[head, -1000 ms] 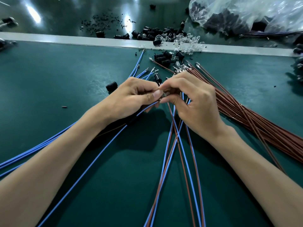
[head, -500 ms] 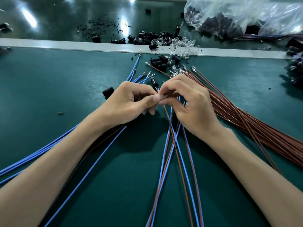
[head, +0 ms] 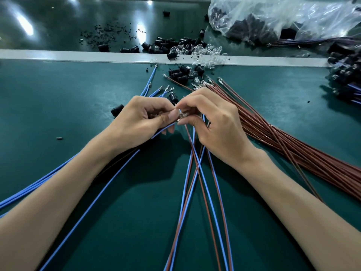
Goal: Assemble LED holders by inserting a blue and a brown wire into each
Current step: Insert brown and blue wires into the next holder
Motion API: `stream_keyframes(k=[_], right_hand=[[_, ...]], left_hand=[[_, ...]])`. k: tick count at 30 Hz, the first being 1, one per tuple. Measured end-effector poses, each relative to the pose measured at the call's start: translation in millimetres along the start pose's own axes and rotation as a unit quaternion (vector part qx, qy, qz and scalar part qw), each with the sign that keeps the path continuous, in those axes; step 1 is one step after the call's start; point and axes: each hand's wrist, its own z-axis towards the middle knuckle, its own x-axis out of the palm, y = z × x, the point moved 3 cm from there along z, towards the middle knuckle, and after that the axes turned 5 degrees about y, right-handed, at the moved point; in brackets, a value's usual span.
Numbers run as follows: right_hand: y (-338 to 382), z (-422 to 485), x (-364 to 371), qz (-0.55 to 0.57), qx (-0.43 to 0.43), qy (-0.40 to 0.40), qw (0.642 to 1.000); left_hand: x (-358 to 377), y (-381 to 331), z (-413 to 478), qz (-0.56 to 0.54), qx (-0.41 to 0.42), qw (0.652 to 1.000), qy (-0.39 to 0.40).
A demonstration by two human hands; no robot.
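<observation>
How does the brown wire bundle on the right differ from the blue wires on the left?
The brown wire bundle is reddish brown and thick, many strands packed together; the blue wires are light blue and only a few. The brown wire bundle trails to the lower right, the blue wires to the lower left. Both lie on the green mat, metal terminals at their far ends.

On the counter (head: pixel 58 114), the left hand (head: pixel 144 119) and right hand (head: pixel 214 124) meet at the middle, a small part (head: pixel 182 115) between them. A wire bundle (head: pixel 293 151) lies right of them, a wire fan (head: pixel 39 182) left, crossed wires (head: pixel 197 169) between the forearms. Behind, a holder pile (head: pixel 166 45) straddles a strip (head: pixel 78 55); a bag (head: pixel 283 18) sits far right.
</observation>
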Motion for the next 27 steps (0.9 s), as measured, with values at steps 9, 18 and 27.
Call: stream_keyframes(k=[9,18,27], right_hand=[[2.1,0.5,-0.8,-0.019,-0.009,-0.006,1.0],[4.7,-1.1,0.6,-0.021,-0.043,-0.003,0.999],[-0.3,0.5,1.0,-0.029,-0.02,-0.002,0.999]], left_hand=[[-1.6,1.4,-0.6,0.016,0.002,1.0,0.016],[-5.2,2.8,-1.6,-0.023,-0.027,0.998,0.052],[-3.1,-0.1,-2.0,-0.03,-0.007,1.0,0.002]])
